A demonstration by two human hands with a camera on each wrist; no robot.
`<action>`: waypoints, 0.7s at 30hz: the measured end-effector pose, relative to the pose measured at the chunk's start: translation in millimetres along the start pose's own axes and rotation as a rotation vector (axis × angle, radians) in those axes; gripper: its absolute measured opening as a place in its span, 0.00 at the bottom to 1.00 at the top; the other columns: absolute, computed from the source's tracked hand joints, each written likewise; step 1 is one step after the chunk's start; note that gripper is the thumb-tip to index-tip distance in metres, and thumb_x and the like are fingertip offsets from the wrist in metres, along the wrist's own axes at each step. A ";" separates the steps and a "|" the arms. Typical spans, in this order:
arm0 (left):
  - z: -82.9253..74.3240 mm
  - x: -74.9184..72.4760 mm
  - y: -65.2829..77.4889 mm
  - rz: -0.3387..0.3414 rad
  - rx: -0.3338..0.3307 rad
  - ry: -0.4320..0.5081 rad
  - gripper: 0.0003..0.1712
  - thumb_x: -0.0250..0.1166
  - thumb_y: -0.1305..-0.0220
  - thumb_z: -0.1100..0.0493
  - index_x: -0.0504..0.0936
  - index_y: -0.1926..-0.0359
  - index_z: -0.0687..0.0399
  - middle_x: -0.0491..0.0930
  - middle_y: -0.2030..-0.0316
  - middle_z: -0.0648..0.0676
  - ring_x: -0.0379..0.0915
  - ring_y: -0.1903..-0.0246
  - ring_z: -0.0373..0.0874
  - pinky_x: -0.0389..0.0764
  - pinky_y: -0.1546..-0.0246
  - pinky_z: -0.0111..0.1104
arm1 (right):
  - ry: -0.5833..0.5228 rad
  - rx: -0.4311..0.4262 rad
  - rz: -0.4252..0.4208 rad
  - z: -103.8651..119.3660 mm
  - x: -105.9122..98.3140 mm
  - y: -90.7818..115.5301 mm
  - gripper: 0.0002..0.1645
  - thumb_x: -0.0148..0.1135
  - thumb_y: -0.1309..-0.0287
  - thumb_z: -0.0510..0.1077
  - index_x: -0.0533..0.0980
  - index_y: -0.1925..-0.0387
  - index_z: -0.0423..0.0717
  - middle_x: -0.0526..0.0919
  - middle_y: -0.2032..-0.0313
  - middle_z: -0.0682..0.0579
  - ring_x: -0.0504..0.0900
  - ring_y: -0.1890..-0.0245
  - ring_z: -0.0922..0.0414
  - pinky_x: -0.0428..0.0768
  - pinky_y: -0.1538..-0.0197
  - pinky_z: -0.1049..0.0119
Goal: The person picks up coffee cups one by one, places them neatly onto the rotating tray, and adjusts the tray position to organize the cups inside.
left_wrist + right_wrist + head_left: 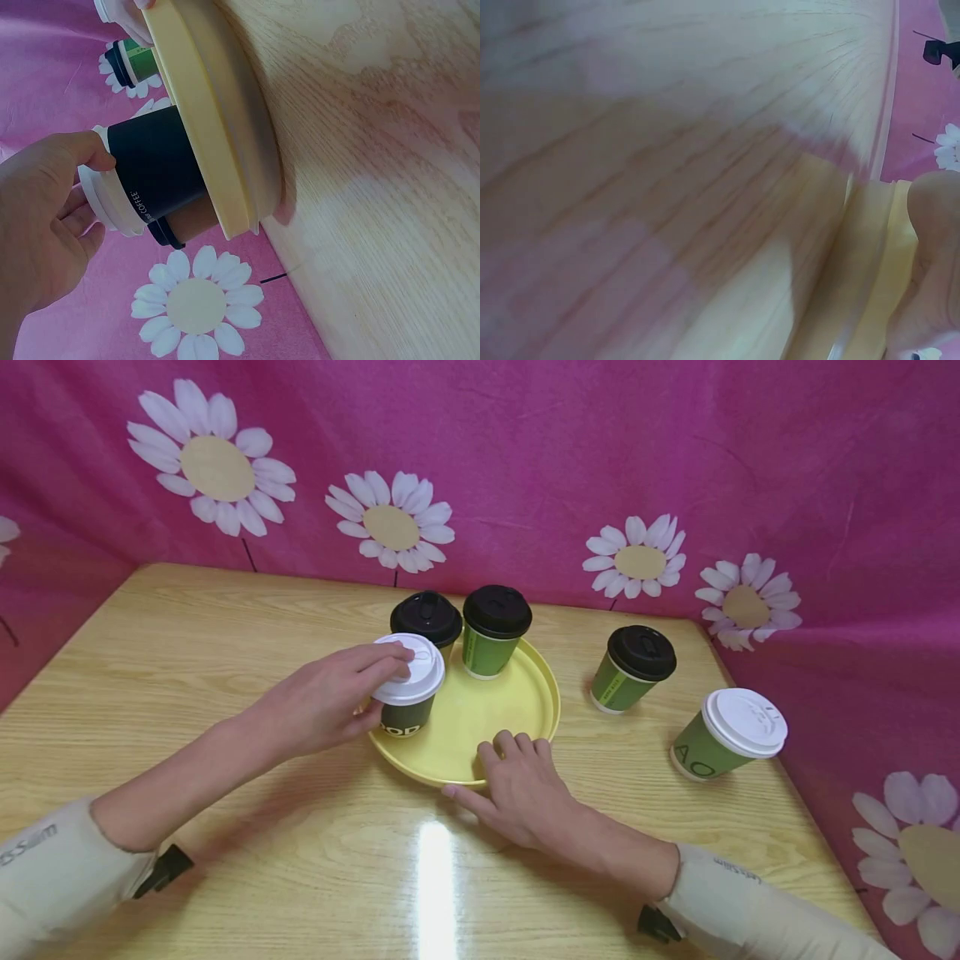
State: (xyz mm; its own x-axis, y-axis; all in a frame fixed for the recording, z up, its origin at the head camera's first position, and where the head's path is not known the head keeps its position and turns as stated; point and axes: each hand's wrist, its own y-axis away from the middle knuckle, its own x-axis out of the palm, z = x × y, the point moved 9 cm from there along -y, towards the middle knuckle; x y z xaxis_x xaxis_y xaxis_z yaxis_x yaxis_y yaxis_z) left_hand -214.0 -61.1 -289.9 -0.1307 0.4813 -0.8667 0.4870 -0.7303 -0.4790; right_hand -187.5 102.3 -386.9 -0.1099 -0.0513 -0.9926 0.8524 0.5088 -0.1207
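In the head view my left hand (322,697) holds a dark paper coffee cup (405,717) by its white lid, thumb on the near side and fingers over the top. The cup stands upright at the left of a round yellow tray (480,718); the left wrist view shows the same cup (154,161) in that hand. My right hand (525,793) grips the tray's front rim, fingers inside and thumb outside. Behind the dark cup, a black-lidded cup (427,617) is partly hidden. Beside it on the tray stands a green cup (487,647) with a black lid.
Right of the tray, a green cup with a black lid (630,672) stands on the wooden table (225,877). Farther right is a green cup with a white lid (720,739). A pink cloth (517,468) with daisies hangs along the back and right edges.
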 end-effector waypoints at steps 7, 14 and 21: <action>-1.7 0.7 1.3 -0.005 -0.005 0.010 0.28 0.71 0.50 0.72 0.74 0.47 0.67 0.74 0.41 0.64 0.71 0.41 0.59 0.73 0.40 0.49 | -0.006 -0.015 -0.024 2.3 -0.6 -0.2 0.34 0.49 0.37 0.75 0.71 0.69 0.48 0.71 0.65 0.48 0.72 0.64 0.49 0.68 0.63 0.56; -22.7 -7.7 3.4 -0.084 0.071 0.025 0.33 0.73 0.52 0.71 0.73 0.43 0.67 0.73 0.41 0.63 0.70 0.41 0.57 0.74 0.40 0.49 | 0.000 -0.022 -0.046 4.2 -1.0 0.0 0.34 0.50 0.38 0.75 0.70 0.70 0.48 0.70 0.68 0.49 0.71 0.66 0.49 0.67 0.65 0.57; -50.7 -11.6 1.3 -0.098 0.141 0.063 0.31 0.71 0.51 0.70 0.75 0.43 0.62 0.74 0.42 0.60 0.69 0.41 0.52 0.76 0.42 0.44 | 0.027 -0.016 -0.041 5.4 -2.3 -0.7 0.33 0.51 0.38 0.74 0.70 0.71 0.49 0.69 0.69 0.49 0.71 0.66 0.50 0.67 0.66 0.57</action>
State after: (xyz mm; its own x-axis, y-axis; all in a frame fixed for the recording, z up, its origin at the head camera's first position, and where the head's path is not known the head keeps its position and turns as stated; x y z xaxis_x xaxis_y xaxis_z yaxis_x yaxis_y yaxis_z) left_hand -168.2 -43.1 -273.5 -0.1156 0.5798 -0.8065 0.3476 -0.7370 -0.5797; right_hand -185.0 97.5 -384.6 -0.1586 -0.0492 -0.9861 0.8387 0.5203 -0.1609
